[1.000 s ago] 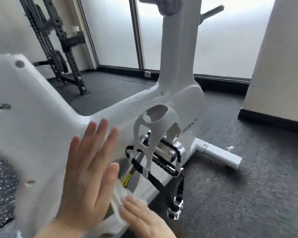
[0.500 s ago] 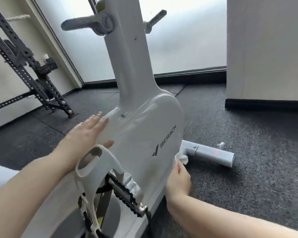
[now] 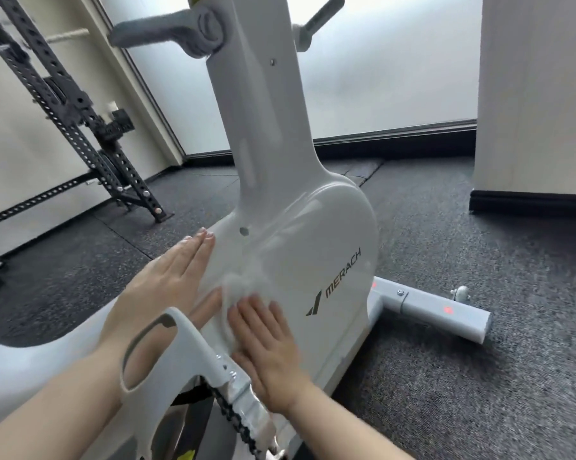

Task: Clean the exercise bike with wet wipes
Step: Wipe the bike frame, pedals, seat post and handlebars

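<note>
The white exercise bike [image 3: 300,227] fills the middle of the head view, with a MERACH logo on its rounded side housing. My right hand [image 3: 266,346] lies flat with straight fingers on that housing and presses a white wet wipe [image 3: 238,287] against it; the wipe shows bunched just beyond the fingertips. My left hand [image 3: 167,277] rests flat on the housing's left edge, fingers straight. A white pedal cage [image 3: 180,353] with a toothed pedal stands in front of both wrists and hides part of my left hand.
The bike's grey front stabiliser bar [image 3: 436,310] with a small wheel lies on the dark carpet at the right. A black perforated steel rack [image 3: 81,127] stands at the left. A white wall corner [image 3: 532,111] rises at the right, frosted windows behind.
My right hand has moved from the housing's lower front edge up and left onto its side, now pressing the wipe flat. The left hand stays on the housing.
</note>
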